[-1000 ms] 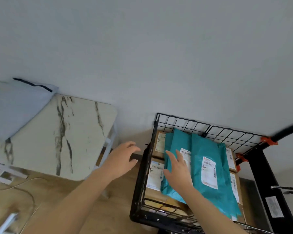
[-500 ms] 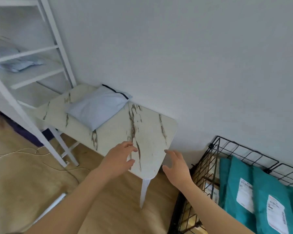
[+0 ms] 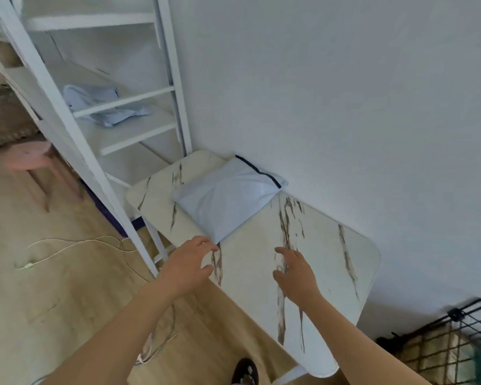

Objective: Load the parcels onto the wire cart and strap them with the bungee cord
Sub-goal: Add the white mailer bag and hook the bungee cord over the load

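Both hands reach over the marble table [image 3: 331,254] toward the pale-blue parcel [image 3: 225,201], which lies flat at the table's far end, at about 11 o'clock from the hands, its dark-edged flap up against the wall. The left hand [image 3: 189,262] is nearest, fingers spread wide and empty, their tips just beside the parcel's near corner; whether they touch it I cannot tell. The right hand [image 3: 295,273] hovers at 3 o'clock of the left, fingers also wide and empty, well apart from the parcel. The cart [image 3: 456,345] stands at 5 o'clock, low in the corner of the view, with boxes and something teal already inside. No bungee cord shows. The parcel looks soft and slick, so a pinch at one corner could let it sag, slip or drag along the tabletop rather than lift. Swinging it round toward the cart, it could snag on the wire rim. A loose cable [image 3: 75,243] trails on the floor at 9 o'clock, a trip risk if the person steps that way.
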Demonstrator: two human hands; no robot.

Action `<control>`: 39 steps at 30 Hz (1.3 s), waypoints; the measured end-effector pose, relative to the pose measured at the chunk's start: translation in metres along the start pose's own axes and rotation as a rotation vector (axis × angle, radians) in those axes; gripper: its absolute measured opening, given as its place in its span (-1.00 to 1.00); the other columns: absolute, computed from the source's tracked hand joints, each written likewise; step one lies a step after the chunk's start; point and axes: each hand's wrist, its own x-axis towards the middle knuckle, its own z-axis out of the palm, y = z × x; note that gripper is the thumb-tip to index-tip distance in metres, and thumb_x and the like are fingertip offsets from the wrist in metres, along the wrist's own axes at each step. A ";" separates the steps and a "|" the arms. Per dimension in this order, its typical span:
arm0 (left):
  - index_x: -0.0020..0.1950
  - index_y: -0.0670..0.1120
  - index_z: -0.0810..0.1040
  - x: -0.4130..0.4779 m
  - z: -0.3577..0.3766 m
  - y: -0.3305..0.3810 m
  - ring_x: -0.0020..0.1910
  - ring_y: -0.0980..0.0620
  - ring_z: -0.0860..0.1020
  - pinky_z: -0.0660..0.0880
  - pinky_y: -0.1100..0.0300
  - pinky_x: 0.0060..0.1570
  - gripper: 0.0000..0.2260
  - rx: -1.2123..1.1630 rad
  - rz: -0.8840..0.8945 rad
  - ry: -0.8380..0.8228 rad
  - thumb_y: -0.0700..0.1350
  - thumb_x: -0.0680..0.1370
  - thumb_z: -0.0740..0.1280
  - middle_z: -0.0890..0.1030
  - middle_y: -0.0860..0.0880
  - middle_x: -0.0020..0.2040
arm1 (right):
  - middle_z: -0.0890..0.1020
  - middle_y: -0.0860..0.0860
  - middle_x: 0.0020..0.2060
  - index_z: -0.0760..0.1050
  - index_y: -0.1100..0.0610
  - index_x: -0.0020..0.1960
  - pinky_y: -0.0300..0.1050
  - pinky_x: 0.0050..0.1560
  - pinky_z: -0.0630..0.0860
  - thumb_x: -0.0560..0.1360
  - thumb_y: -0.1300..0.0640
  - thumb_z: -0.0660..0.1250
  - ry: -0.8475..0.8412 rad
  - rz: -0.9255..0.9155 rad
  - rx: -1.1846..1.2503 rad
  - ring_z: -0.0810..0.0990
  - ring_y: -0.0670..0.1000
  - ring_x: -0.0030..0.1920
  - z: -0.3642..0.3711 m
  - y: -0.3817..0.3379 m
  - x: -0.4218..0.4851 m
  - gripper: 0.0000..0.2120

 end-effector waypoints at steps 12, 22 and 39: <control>0.45 0.01 0.26 0.127 -0.037 -0.075 0.37 0.08 0.29 0.21 0.27 0.29 -0.56 -0.001 -0.057 -0.060 -0.06 0.58 0.24 0.27 0.05 0.44 | 0.41 0.03 0.33 0.26 0.00 0.43 -0.29 0.02 0.33 0.53 0.18 0.25 -0.125 0.041 -0.019 0.50 0.00 0.19 0.019 -0.056 0.157 -0.51; 0.53 -0.03 0.07 0.232 -0.061 -0.136 0.45 -0.02 0.18 0.16 0.16 0.38 -0.44 -0.127 -0.074 -0.180 -0.05 0.58 0.23 0.18 -0.03 0.50 | 0.49 0.04 0.25 0.29 -0.04 0.40 -0.22 0.10 0.44 0.51 0.20 0.25 -0.063 0.221 0.066 0.51 0.01 0.16 0.038 -0.094 0.215 -0.51; 0.52 -0.17 0.10 0.368 -0.056 -0.180 0.41 -0.11 0.30 0.27 0.09 0.32 -0.34 -0.451 -0.183 -0.477 0.12 0.55 0.25 0.26 -0.14 0.48 | 0.41 -0.01 -0.02 0.36 -0.03 0.34 -0.28 -0.17 0.36 0.47 0.19 0.23 0.010 0.539 0.000 0.44 -0.04 -0.15 0.060 -0.132 0.272 -0.55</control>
